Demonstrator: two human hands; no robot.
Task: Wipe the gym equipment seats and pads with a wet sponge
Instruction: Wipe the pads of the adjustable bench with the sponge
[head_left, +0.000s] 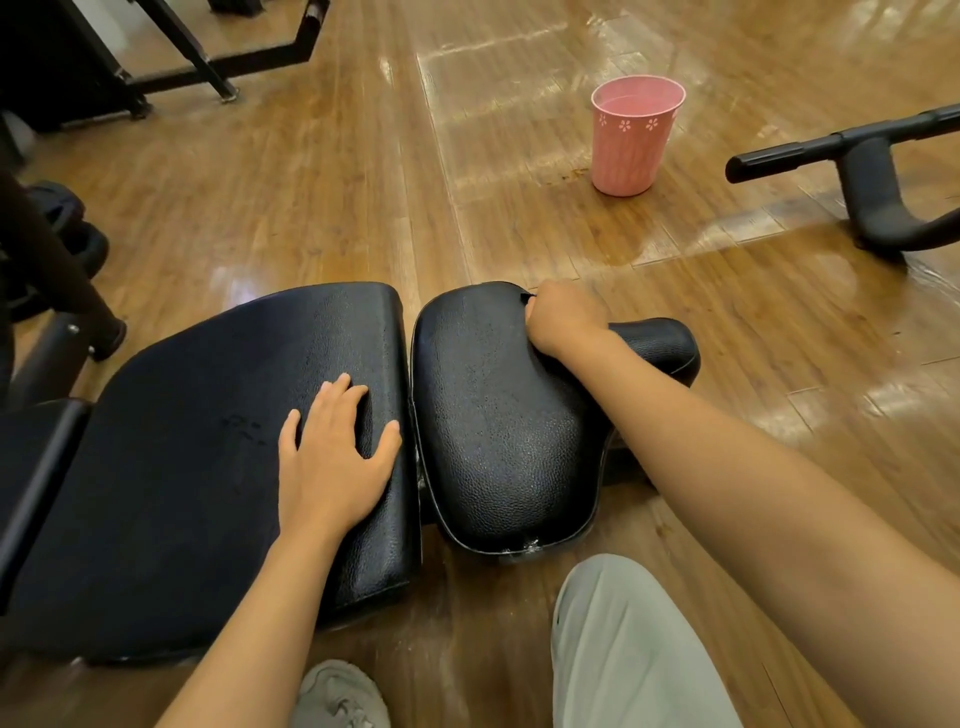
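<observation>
Two black textured pads of a gym bench lie side by side: a large back pad on the left and a smaller seat pad on the right. My left hand rests flat on the back pad near its right edge, fingers spread and holding nothing. At the far edge of the seat pad my right hand is closed into a fist and pressed down. A small dark corner of the sponge pokes out beside its fingers; the rest is hidden inside the hand.
A pink bucket with water stands on the wet wooden floor, far right of the bench. A black handlebar frame is at the right, machine frames at the top left. My grey trouser leg and shoe are below.
</observation>
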